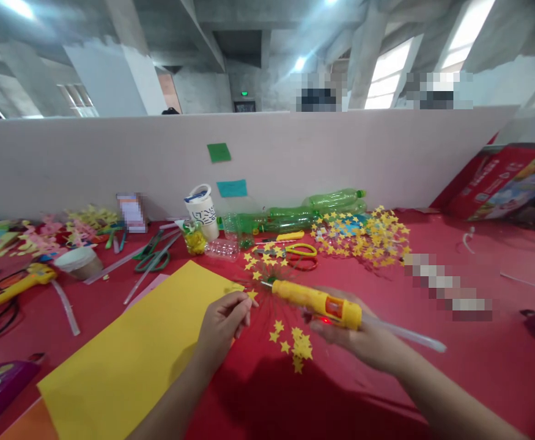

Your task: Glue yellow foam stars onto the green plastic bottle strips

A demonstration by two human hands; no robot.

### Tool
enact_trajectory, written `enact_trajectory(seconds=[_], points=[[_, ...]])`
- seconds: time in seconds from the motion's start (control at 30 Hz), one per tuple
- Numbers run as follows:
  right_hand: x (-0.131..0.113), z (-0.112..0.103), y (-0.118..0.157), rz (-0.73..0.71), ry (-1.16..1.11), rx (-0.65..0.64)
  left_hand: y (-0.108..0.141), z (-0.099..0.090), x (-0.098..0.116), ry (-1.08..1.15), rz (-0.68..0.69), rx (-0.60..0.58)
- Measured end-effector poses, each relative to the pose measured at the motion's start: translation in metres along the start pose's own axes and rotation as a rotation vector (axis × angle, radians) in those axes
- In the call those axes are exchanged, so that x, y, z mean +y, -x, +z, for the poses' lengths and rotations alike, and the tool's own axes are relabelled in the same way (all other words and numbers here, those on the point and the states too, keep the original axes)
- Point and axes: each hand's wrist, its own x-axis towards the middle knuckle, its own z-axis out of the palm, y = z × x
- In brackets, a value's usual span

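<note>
My right hand (359, 342) grips a yellow hot glue gun (315, 299), its nozzle pointing left and a clear glue stick poking out of its back. Near that nozzle, my left hand (225, 321) is closed in a pinch, with a yellow paper star (252, 294) at its fingertips. Thin dark green strands fan out between the hands, tipped with several yellow stars (267, 256); their base is partly hidden behind the glue gun. Below them, loose yellow stars (301, 345) lie on the red table. A yellow paper sheet (134, 354) lies under and beside my left forearm.
Green plastic bottles (295, 219) lie along the white partition (157, 159), near a white cup (203, 211). Scissors (301, 250) and a pile of star-tipped strands (363, 238) sit behind the glue gun. At left are another glue gun (24, 284) and a purple tool (3, 391).
</note>
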Motion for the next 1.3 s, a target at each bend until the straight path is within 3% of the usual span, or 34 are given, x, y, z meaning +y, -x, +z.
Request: enact_trajectory(seconds=[0.17, 0.5, 1.3], points=[[0.011, 0.025, 0.015, 0.022, -0.216, -0.165, 0.005, 0.003, 0.005, -0.037, 0.011, -0.03], [0.02, 0.026, 0.021, 0.016, -0.172, -0.174, 0.01, 0.006, 0.011, -0.143, 0.006, -0.06], [0.023, 0.029, 0.019, 0.012, -0.128, -0.176, 0.008, 0.007, 0.009, -0.142, 0.01, -0.08]])
